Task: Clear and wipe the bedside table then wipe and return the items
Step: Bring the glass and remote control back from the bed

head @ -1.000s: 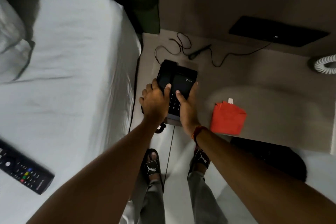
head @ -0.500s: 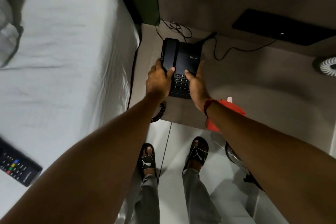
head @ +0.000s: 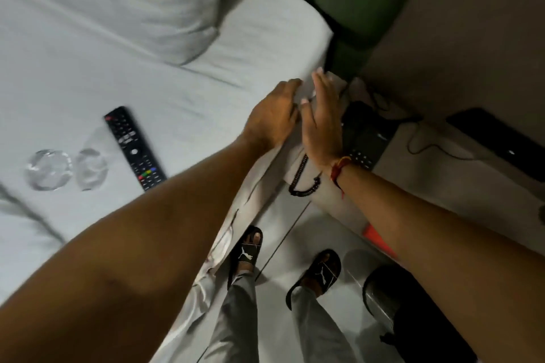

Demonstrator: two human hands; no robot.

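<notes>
— Where are your hands right now?

— Both are up at the corner of the bed (head: 88, 47), next to the bedside table (head: 442, 186). My left hand (head: 272, 115) hangs over the edge of the white sheet, fingers loosely curled and holding nothing. My right hand (head: 323, 124) is flat and spread, fingers straight, palm turned toward the left one; it grips nothing either.

— And the telephone?

— The black telephone (head: 364, 132) sits on the table at its bed-side end, just behind my right hand, which covers part of it. Its coiled cord (head: 303, 183) droops over the table's front edge, and thin cables (head: 424, 144) trail across the top toward a black flat panel (head: 498, 144) by the wall.

— What about the other things?

— The remote control (head: 134, 147) lies on the sheet, well apart from the table. Two clear glass pieces (head: 66, 169) lie just beside it; the blur keeps me from telling exactly what they are. The orange cloth (head: 377, 240) shows only as a sliver under my right forearm, at the table's near edge.

— And below?

— My feet in black sandals (head: 246, 253) stand on the pale floor, with a dark bin (head: 413, 312) at my right.
</notes>
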